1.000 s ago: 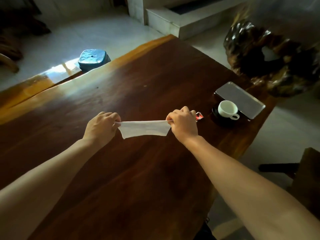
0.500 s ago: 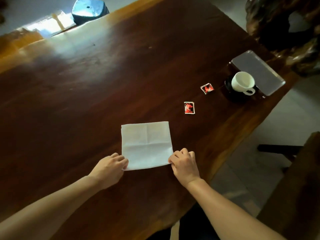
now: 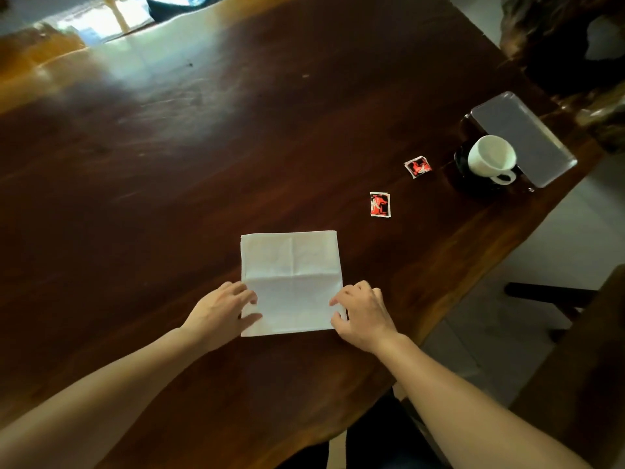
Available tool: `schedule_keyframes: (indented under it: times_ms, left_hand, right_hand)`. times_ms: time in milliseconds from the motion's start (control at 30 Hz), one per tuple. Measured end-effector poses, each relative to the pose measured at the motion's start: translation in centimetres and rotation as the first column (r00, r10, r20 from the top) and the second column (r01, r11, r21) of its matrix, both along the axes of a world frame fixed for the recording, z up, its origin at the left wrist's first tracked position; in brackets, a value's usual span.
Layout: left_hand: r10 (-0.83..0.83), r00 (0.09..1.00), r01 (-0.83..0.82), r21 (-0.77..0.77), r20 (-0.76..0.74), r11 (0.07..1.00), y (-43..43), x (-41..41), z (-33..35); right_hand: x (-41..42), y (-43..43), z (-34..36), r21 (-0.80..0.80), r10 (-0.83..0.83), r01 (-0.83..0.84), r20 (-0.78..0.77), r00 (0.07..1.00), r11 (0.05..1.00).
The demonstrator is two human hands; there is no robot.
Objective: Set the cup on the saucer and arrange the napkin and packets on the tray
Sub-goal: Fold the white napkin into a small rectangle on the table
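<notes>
— What was recorded of the hands and the napkin?

— The left hand [image 3: 223, 309] was found resting on the napkin's [image 3: 291, 265] near left corner, fingers loosely bent, thumb laid flat. The napkin was spread close to the near edge of the table [image 3: 169, 198], almost square, with no long axis noted. The right hand [image 3: 363, 316] was set on the near right corner; whether it was pinched could not be told.

— And the destination?

— The near packet [image 3: 380, 204], the far packet [image 3: 418, 166], the cup [image 3: 490, 157] on the saucer [image 3: 461, 172] and the tray [image 3: 527, 137] at the right edge were logged, well apart rightward. The right hand was judged nearer. A second earlier the napkin had been held stretched in the air.
</notes>
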State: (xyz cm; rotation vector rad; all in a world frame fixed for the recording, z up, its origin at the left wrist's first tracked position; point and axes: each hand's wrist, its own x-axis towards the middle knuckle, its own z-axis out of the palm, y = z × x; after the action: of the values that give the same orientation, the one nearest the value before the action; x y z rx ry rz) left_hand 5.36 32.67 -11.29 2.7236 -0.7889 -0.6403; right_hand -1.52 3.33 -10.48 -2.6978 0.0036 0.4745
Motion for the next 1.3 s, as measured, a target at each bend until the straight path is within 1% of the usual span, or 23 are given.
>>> schedule_keyframes:
  times_ms: [100, 167, 267, 400, 600, 767, 833, 867, 967, 1033, 1100, 1200, 1233, 1300]
  left_hand:
    - [0.140, 0.990, -0.139, -0.052, 0.015, 0.989, -0.7, 1.7, -0.5]
    - [0.211, 0.978, -0.210, -0.069, -0.001, 0.975, -1.0, 2.5, -1.0]
    - [0.261, 0.965, -0.262, -0.065, -0.018, 0.963, -1.0, 3.2, -1.7]
    - [0.350, 0.934, -0.357, -0.114, -0.072, 0.927, -0.8, 3.3, -2.3]
    - [0.384, 0.920, -0.390, -0.083, -0.083, 0.917, -0.6, 3.4, -2.7]
    - [0.425, 0.901, -0.433, -0.106, -0.087, 0.895, -1.0, 3.6, -3.0]
    - [0.447, 0.890, -0.455, -0.119, -0.089, 0.882, -1.2, 4.0, -2.9]
    - [0.436, 0.896, -0.443, -0.106, -0.080, 0.890, -1.3, 4.4, -2.8]
    - [0.318, 0.948, -0.318, -0.022, 0.006, 0.948, -1.8, 5.8, -1.4]
    - [0.258, 0.964, -0.257, -0.013, 0.061, 0.966, -2.0, 6.5, 0.2]
    - [0.180, 0.976, -0.181, -0.005, 0.119, 0.984, -2.0, 6.7, 1.7]
    - [0.078, 0.978, -0.080, 0.001, 0.196, 0.997, -1.9, 7.0, 3.7]
    - [0.042, 0.975, -0.048, 0.023, 0.216, 0.999, -1.9, 7.3, 4.3]
    - [-0.060, 0.970, 0.033, 0.119, 0.236, 0.992, -2.1, 8.1, 5.8]
  right_hand:
    - [2.8, 0.3, -0.9, 0.000, -0.049, 0.049, 0.045, 0.998, 0.999]
    - [4.5, 0.2, -1.7, -0.008, -0.109, 0.109, 0.030, 0.994, 0.994]
    - [5.7, -0.3, -3.0, -0.028, -0.154, 0.154, -0.014, 0.988, 0.988]
    - [5.9, -1.2, -4.0, 0.013, -0.241, 0.241, -0.036, 0.970, 0.970]
    - [6.2, -1.8, -4.2, 0.084, -0.330, 0.331, -0.031, 0.944, 0.940]
    - [6.1, -1.8, -4.4, 0.123, -0.334, 0.324, 0.067, 0.940, 0.938]
    - [6.5, -1.9, -4.3, 0.113, -0.306, 0.296, 0.087, 0.948, 0.948]
    - [6.9, -1.9, -4.1, 0.091, -0.271, 0.263, 0.092, 0.958, 0.960]
    - [8.3, -1.9, -2.9, -0.035, -0.055, 0.059, 0.107, 0.993, 0.998]
    - [9.1, -2.0, -1.8, -0.099, 0.073, -0.061, 0.121, 0.990, 0.993]
    - [9.5, -2.3, -0.6, -0.129, 0.159, -0.142, 0.136, 0.978, 0.981]
    - [10.1, -2.8, 1.9, -0.164, 0.241, -0.214, 0.166, 0.956, 0.963]
    - [10.5, -2.9, 2.9, -0.181, 0.252, -0.220, 0.176, 0.952, 0.958]
    - [11.3, -3.1, 4.7, -0.205, 0.271, -0.230, 0.201, 0.942, 0.951]
